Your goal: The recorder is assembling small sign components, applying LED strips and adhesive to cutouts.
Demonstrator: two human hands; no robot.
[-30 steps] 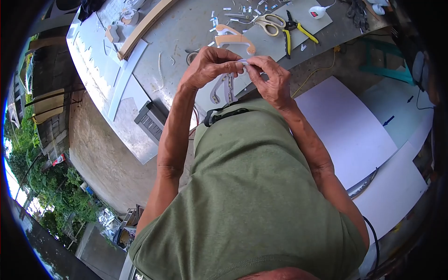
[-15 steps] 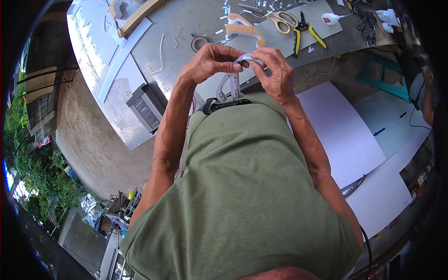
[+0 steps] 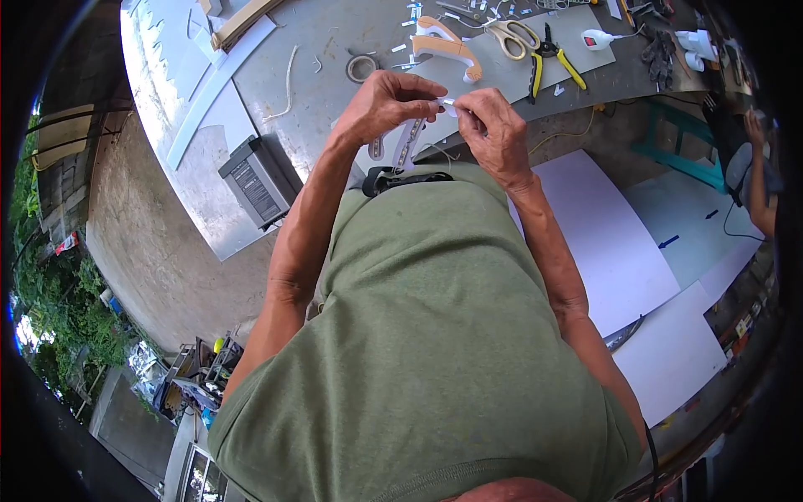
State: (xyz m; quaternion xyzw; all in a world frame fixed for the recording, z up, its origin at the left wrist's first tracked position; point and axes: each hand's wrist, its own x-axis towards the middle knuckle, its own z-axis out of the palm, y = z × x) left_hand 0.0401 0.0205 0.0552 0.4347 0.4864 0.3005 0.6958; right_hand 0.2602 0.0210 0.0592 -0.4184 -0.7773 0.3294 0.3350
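Above the near table edge, my left hand [image 3: 381, 107] has its thumb and fingers closed on a curved white piece with a row of small LED-like dots [image 3: 407, 144]. Its two lengths hang below that hand, close to my waist. My right hand [image 3: 493, 134] is pinched at a small white and silver bit [image 3: 449, 103] between the two hands; whether that bit belongs to the curved piece I cannot tell. A thin pale wire hangs beneath. Just beyond my fingers lies an orange and white curved piece [image 3: 447, 52] on the table.
On the metal table [image 3: 335, 50] are a tape roll [image 3: 361, 68], scissors [image 3: 512, 39], yellow-handled wire strippers [image 3: 554, 60], a white bottle with a red mark [image 3: 597, 38] and dark gloves [image 3: 659, 60]. A grey power supply box [image 3: 255, 184] stands left. White sheets [image 3: 598, 234] lie right, near another person's arm [image 3: 759, 180].
My hands have drawn slightly apart, and the curved piece has shifted a little left and turned. The small white and silver bit now shows between my fingertips.
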